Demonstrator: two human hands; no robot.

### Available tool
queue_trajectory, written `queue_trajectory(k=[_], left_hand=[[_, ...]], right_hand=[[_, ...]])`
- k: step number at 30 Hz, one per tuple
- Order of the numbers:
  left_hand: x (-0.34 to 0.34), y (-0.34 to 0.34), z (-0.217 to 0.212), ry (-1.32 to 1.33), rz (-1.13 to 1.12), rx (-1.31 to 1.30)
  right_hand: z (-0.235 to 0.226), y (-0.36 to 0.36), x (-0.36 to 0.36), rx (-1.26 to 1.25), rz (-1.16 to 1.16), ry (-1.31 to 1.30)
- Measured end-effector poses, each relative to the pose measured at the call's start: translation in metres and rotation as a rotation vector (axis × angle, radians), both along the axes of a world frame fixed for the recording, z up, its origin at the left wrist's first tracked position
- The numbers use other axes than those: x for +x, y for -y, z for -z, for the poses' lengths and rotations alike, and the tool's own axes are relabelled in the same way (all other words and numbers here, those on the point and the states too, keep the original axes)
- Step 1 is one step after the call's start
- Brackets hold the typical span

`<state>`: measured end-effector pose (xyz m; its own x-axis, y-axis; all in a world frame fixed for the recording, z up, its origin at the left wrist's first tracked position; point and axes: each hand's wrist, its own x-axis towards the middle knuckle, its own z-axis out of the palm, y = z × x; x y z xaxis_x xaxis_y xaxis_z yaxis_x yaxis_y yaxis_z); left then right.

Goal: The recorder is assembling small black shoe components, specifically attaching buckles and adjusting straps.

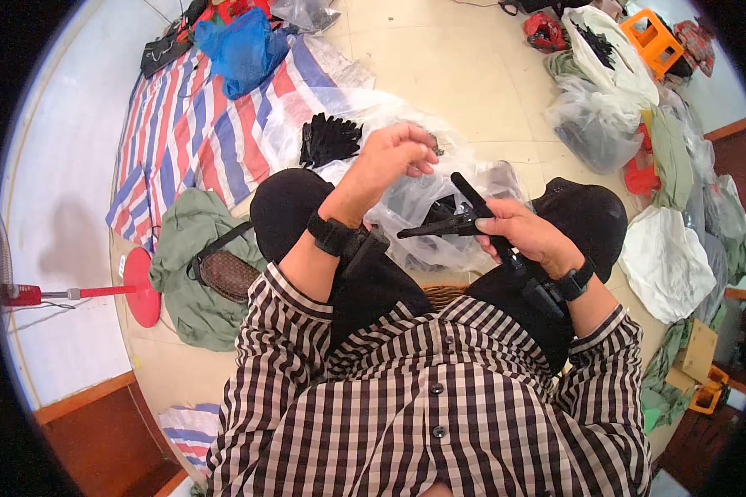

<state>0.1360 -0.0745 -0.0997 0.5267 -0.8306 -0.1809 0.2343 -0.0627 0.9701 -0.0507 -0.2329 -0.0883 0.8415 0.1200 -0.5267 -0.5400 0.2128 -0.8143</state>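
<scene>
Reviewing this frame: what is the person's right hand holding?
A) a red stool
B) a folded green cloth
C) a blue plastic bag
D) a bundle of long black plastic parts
D: the right hand is closed around a bundle of long black plastic parts that stick out up and to the left, over a clear plastic bag on the lap, while the left hand is raised just above it.

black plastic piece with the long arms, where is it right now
In the head view the black plastic piece sits just right of centre, gripped by the right hand above the clear plastic bag on the lap.
</scene>
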Motion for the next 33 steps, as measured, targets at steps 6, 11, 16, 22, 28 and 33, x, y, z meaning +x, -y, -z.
queue_trajectory(k=[6, 11, 16, 22, 28, 33], left_hand=[[-0.042, -0.01, -0.003, 0.222, 0.42, 0.101], [-0.063, -0.015, -0.026, 0.052, 0.461, 0.087], [-0.061, -0.019, -0.035, 0.189, 0.509, 0.172], [-0.067, -0.021, -0.014, 0.146, 0.422, 0.118], [-0.07, -0.02, -0.022, 0.175, 0.538, 0.279], [-0.066, -0.037, -0.02, -0.271, 0.384, 0.07]], right_hand=[[-0.024, 0.006, -0.013, -0.157, -0.006, 0.183], [-0.027, 0.004, -0.015, -0.196, -0.095, 0.245], [-0.025, 0.001, -0.01, -0.378, -0.101, 0.228], [-0.021, -0.002, -0.008, -0.429, -0.137, 0.211], [-0.018, -0.002, -0.007, -0.272, -0.056, 0.213], [-0.016, 0.014, -0.017, 0.101, 0.207, 0.236]])
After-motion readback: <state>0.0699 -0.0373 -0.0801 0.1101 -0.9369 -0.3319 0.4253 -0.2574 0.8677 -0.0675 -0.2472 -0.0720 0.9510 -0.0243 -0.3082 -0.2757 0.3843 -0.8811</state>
